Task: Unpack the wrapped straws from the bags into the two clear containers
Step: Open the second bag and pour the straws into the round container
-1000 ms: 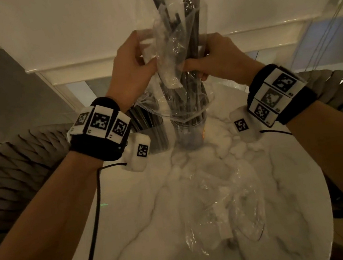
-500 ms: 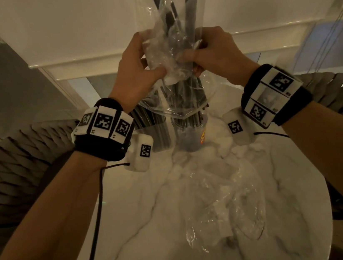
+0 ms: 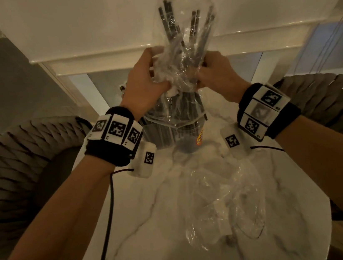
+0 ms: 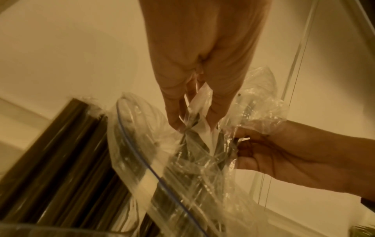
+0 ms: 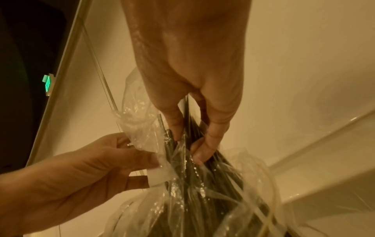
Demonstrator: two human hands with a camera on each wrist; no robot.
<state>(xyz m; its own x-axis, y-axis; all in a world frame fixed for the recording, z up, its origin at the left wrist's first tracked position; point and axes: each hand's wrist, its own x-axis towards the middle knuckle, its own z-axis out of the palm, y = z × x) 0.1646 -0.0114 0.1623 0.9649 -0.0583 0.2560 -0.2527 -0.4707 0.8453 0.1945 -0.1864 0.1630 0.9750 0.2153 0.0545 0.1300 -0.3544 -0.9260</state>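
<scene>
A clear plastic bag (image 3: 187, 40) full of dark wrapped straws (image 3: 193, 26) is held upright and mouth-down over a clear container (image 3: 189, 136) at the far side of the marble table (image 3: 136, 232). My left hand (image 3: 148, 78) grips the bag's crumpled middle from the left; my right hand (image 3: 215, 71) grips it from the right. In the left wrist view the left fingers (image 4: 174, 112) pinch the plastic (image 4: 202, 152). The right wrist view has the right fingers (image 5: 205, 144) curled round bag and straws (image 5: 186, 168). A second container of dark straws (image 3: 156, 136) stands just left, partly hidden by my wrist.
An empty crumpled clear bag (image 3: 224, 205) lies on the table's middle, near me. Woven chair backs curve at left (image 3: 28, 161) and right (image 3: 325, 98). A black cable (image 3: 107, 225) hangs from my left wrist across the table edge.
Both hands have lifted the bag higher and bunched its middle tighter, so the bag's closed top end with the straw tips now comes fully into view.
</scene>
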